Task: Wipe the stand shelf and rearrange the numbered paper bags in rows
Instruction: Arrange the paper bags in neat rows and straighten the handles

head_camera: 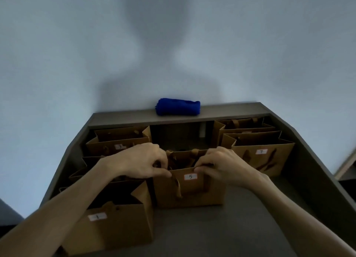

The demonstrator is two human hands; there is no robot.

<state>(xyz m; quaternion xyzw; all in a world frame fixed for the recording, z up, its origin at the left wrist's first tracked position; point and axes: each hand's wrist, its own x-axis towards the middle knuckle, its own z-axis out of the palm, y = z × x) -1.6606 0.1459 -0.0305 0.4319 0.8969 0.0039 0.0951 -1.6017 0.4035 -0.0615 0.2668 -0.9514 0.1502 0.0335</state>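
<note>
At 7 o'clock stands bag 1 [107,224], its open top just beside bag 5 [189,185] at centre on the shelf [240,218]. The left hand [138,161] and right hand [221,165] pinch bag 5's front rim, fingers curled. A careless lift could tear the thin paper — or snag its loose handle. Bag 7 [262,154] sits at 2 o'clock, and the blue cloth [178,107] at 12 looks folded, perhaps rolled.

White labels on four brown paper bags read 1 [97,216], 3 [120,146], 5 [190,176] and 7 [261,151]; no other text was legible.
</note>
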